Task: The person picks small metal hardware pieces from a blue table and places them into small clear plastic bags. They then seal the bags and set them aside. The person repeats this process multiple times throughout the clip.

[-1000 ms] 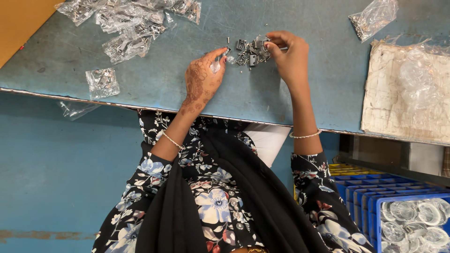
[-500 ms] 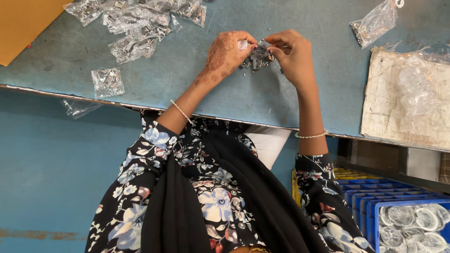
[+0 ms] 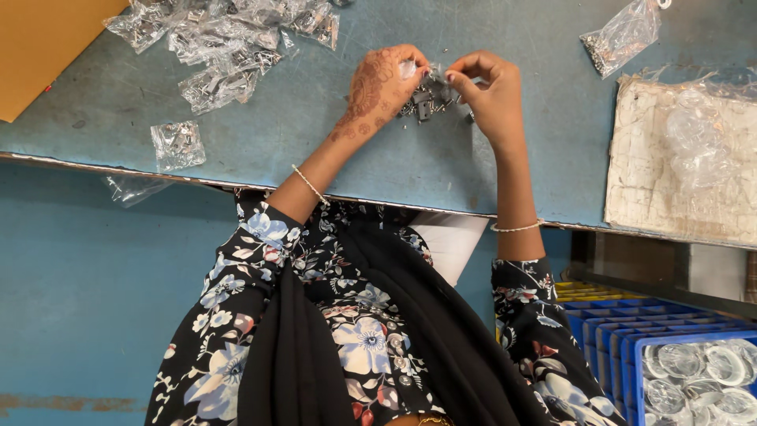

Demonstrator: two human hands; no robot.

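My left hand [image 3: 378, 87], patterned with henna, and my right hand [image 3: 493, 95] meet over a small heap of dark metal parts [image 3: 426, 101] on the blue-grey table [image 3: 315, 150]. Both hands pinch a small clear plastic pouch [image 3: 430, 77] held just above the heap. My left fingers grip its left edge and my right fingertips its right edge. How much the pouch holds is hidden by my fingers.
Several filled clear pouches [image 3: 229, 39] lie at the table's far left, one pouch [image 3: 177, 143] near the front edge, another [image 3: 623, 35] at the upper right. A worn white board with clear plastic [image 3: 686, 158] sits to the right. Blue bins with clear round pieces [image 3: 694, 379] stand below.
My left hand has moved right from the table surface to join my right hand at the heap. Both now hold the pouch together.
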